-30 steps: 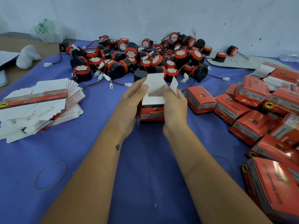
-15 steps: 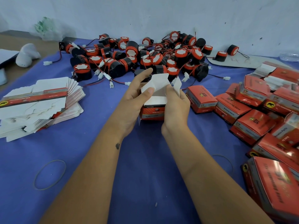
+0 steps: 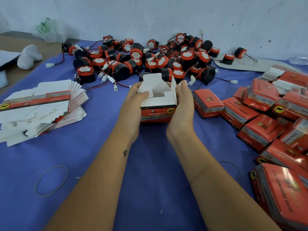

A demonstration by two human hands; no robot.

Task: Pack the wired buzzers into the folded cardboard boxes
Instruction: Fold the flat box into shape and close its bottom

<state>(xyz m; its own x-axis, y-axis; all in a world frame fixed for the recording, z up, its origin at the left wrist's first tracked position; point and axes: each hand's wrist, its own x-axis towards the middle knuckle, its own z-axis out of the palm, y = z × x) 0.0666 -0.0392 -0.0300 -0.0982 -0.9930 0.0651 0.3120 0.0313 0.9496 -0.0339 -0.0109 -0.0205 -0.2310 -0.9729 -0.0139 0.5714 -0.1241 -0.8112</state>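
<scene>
Open red box (image 3: 158, 104) clasped between left hand (image 3: 133, 104) and right hand (image 3: 182, 104), flaps up, buzzer pile (image 3: 150, 59) beyond, flat blanks (image 3: 41, 105) left, packed boxes (image 3: 260, 114) right

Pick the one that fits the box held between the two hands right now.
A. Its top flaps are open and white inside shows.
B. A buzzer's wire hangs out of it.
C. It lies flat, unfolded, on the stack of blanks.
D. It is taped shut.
A: the box sits between the left hand and the right hand with its white flaps standing up and its opening showing; no tape or wire shows on it.
</scene>
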